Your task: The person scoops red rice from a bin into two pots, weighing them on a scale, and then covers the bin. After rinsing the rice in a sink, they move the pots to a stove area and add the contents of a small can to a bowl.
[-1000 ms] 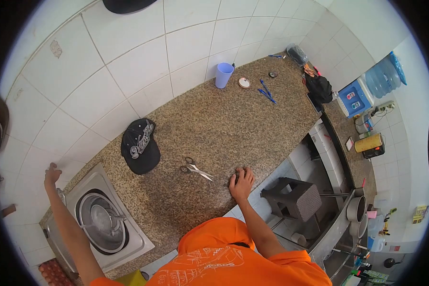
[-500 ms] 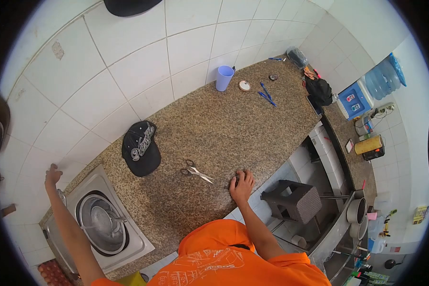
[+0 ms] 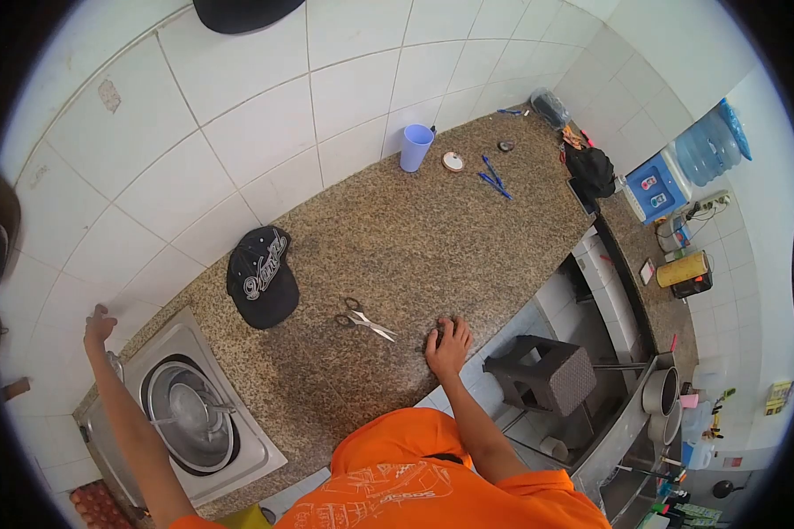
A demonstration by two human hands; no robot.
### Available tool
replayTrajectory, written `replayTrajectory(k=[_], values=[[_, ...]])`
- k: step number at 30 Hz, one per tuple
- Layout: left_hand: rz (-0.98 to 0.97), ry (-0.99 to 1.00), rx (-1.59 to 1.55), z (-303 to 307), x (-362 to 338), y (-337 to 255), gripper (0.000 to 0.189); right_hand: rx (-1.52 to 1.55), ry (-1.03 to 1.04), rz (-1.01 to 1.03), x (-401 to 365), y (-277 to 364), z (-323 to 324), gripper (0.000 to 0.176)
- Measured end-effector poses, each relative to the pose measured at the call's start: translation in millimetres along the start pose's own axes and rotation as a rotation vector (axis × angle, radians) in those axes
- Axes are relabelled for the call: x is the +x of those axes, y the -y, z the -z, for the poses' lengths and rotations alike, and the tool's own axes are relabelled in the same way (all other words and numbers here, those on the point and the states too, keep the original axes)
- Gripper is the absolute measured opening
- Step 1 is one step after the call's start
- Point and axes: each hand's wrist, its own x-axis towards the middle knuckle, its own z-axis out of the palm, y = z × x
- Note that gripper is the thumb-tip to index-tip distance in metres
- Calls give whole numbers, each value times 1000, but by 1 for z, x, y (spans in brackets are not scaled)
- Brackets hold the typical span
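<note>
My right hand rests on the front edge of the speckled granite counter, fingers spread and holding nothing. To its left lie black-handled scissors with their blades slightly apart, tips pointing toward that hand but not touching it. My left hand is stretched out past the sink, by the tiled wall and just above the metal faucet; its fingers look apart and I see nothing in them. A black cap with white lettering sits between the sink and the scissors.
The steel sink holds metal pots. Toward the back stand a purple cup, a round white-topped item, blue pens and a black bag. A dark stool stands below the counter; a water dispenser is at right.
</note>
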Motion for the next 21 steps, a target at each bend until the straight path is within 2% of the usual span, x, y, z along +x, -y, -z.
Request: replayTrajectory(k=[21], values=[[-27,9,2,-1,2,2,57,-6,-12,13,0,1,1,33]])
